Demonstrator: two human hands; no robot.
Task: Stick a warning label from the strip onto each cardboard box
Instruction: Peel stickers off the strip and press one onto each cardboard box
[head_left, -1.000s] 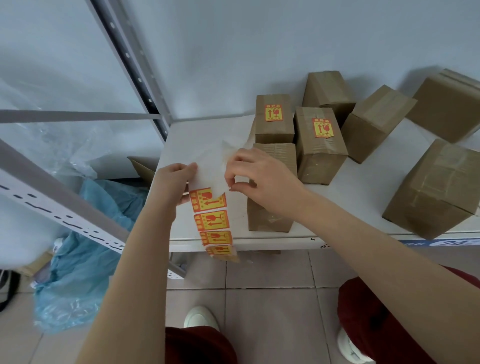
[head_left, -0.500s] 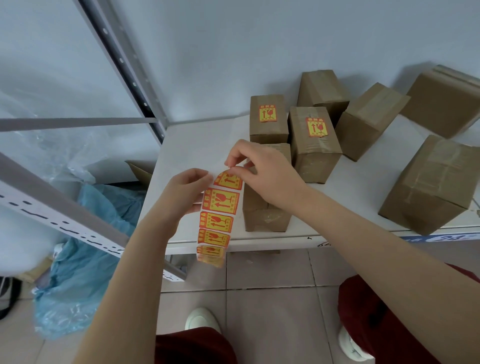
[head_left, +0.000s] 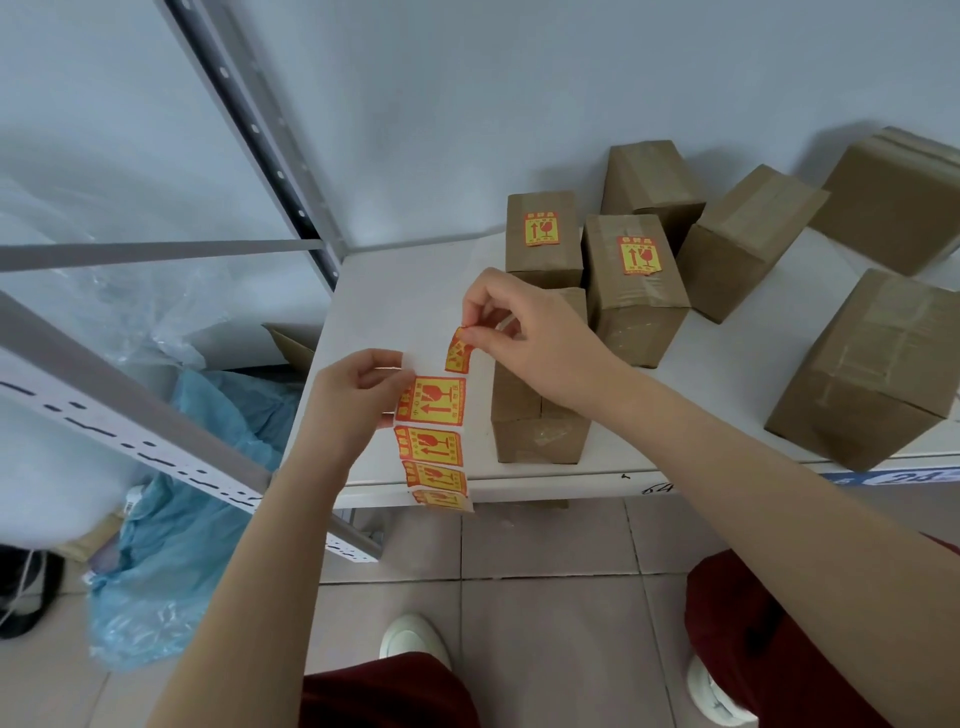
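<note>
Top label is half peeled off the strip, curled up and away from the backing; my right hand has its upper corner pinched between thumb and forefinger. Left hand pinches the strip's left edge beside the next label down, holding the strip upright in the air over the front-left part of the white bench. Four more red-and-yellow labels show on the strip below the peeled one, the lowest hanging past the bench's front edge. Just right of the strip, under my right wrist, an unlabelled box stands near the bench's front edge. Behind it two labelled boxes, left one and right one, each with a sticker on its top face. Further back and right, four plain boxes: one against the wall, one tilted, one at the far right corner, one large near the front right. Grey shelf upright left of the bench, blue plastic bag on the tiled floor below it.
</note>
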